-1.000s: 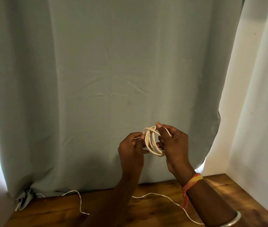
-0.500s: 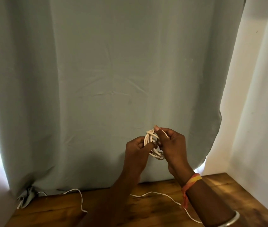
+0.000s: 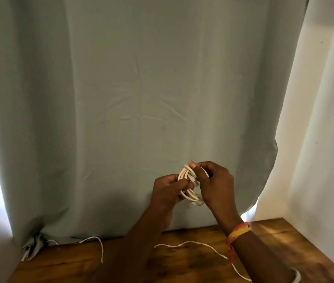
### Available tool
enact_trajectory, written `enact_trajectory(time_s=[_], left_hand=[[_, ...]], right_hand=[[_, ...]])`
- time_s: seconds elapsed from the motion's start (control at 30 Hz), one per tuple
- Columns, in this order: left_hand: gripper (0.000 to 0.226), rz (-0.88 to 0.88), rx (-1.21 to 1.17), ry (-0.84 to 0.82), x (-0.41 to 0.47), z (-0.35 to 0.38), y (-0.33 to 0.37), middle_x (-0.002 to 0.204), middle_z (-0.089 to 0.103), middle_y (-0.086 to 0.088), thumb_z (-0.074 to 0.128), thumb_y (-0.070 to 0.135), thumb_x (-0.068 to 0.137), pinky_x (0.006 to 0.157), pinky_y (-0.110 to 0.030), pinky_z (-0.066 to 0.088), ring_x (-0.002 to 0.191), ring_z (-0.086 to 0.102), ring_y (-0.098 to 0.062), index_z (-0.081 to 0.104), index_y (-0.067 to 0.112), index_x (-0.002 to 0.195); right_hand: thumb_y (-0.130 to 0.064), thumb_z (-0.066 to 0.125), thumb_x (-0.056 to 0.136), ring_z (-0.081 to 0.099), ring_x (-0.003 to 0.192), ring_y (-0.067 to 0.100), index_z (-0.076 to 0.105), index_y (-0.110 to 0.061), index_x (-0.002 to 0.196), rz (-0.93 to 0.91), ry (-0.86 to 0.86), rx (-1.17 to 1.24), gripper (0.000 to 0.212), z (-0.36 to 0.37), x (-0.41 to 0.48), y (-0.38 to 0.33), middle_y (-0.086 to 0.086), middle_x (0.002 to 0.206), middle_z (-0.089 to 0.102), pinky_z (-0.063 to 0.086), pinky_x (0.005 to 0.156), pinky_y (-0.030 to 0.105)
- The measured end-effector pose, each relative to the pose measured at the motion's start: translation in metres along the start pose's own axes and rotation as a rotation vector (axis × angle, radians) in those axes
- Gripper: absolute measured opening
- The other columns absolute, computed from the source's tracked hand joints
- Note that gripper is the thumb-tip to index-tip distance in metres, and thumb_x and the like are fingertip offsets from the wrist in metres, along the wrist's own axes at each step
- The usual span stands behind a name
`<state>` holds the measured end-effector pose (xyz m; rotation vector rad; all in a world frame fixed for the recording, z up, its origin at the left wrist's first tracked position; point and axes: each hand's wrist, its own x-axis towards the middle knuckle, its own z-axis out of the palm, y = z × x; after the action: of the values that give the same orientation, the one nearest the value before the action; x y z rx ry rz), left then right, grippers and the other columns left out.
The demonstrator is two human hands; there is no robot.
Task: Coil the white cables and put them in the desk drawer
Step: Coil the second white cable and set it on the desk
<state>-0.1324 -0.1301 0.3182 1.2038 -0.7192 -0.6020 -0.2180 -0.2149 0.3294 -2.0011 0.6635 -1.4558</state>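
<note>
The coil (image 3: pixel 189 198) looks light, limp and springy, likely to unwind if let go; best pinched across all its loops at once. It hangs in the air above the desk (image 3: pixel 284 242), before the curtain (image 3: pixel 141 88); the left hand (image 3: pixel 167 193) grips its left side with curled fingers; the right hand (image 3: pixel 215 184) pinches the strands at its top. A loose cable (image 3: pixel 202 245) lies on the wood below; no drawer shows. Against a second ago the hands have closed in, and a plug (image 3: pixel 195 182) now sits across the loops.
</note>
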Motion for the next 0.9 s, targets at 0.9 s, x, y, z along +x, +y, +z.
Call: enact_trajectory(time_s=[0.9], left_hand=[[0.035,0.852,0.841,0.196,-0.004,-0.005,-0.021,0.119,0.056,0.004,0.079,0.026,0.080,0.072,-0.011,0.045,0.099,0.053,-0.006,0.067,0.022,0.112]], right_hand=[[-0.037,0.069,0.089,0.066,0.063,0.022,0.079,-0.016,0.083,0.408,-0.060,0.322,0.025,-0.006,-0.003,0.001,-0.002,0.068,0.074,0.051,0.056,0.023]])
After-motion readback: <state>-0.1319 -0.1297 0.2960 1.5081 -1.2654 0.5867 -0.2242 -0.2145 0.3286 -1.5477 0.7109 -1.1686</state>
